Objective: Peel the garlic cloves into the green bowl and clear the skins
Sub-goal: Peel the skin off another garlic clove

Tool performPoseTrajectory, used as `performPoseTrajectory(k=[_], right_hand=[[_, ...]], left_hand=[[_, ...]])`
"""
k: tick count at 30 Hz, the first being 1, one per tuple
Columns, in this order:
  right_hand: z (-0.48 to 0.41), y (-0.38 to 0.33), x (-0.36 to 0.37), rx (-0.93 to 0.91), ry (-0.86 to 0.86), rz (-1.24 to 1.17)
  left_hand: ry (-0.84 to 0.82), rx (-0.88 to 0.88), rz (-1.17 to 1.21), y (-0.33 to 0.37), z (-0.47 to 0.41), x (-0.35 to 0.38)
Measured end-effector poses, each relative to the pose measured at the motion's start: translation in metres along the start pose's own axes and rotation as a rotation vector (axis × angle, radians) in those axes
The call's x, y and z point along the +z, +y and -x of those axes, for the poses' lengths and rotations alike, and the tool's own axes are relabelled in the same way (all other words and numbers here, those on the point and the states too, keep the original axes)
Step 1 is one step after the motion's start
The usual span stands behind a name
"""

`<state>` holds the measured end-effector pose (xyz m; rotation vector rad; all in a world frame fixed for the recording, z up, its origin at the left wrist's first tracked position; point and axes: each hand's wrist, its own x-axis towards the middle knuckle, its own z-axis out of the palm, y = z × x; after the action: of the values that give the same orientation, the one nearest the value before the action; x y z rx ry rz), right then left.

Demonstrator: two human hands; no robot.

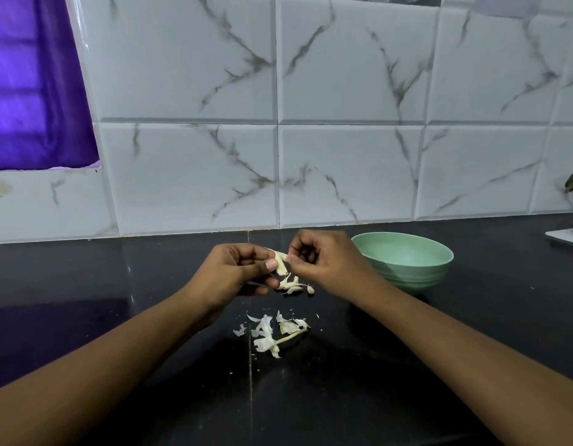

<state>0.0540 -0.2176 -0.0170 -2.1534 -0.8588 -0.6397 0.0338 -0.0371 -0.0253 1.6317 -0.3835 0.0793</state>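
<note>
Through the head camera, my left grip (236,272) and right grip (327,262) both pinch one pale, half-peeled garlic clove (281,263) above the glossy black surface (375,365), just left of the round green bowl (417,278); loose white papery skins (272,333) lie nearer me

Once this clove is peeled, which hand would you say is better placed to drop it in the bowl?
Probably the right hand: the bowl sits just beside it, while the left hand is farther off. Both hands pinch the clove now.
</note>
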Motion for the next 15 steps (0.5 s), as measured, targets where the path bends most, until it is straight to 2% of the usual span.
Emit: performPoseTrajectory(k=[4,10,15], right_hand=[[-0.001,0.004,-0.005,-0.070,0.093,0.112],[-0.005,0.010,-0.016,0.043,0.048,0.119],[-0.004,0.007,-0.016,0.213,-0.221,-0.040]], left_hand=[[0.017,-0.011,0.010,-0.001,0.000,-0.001],[0.043,-0.023,0.016,-0.001,-0.001,-0.006],[0.113,-0.022,0.056,-0.001,-0.002,-0.009]])
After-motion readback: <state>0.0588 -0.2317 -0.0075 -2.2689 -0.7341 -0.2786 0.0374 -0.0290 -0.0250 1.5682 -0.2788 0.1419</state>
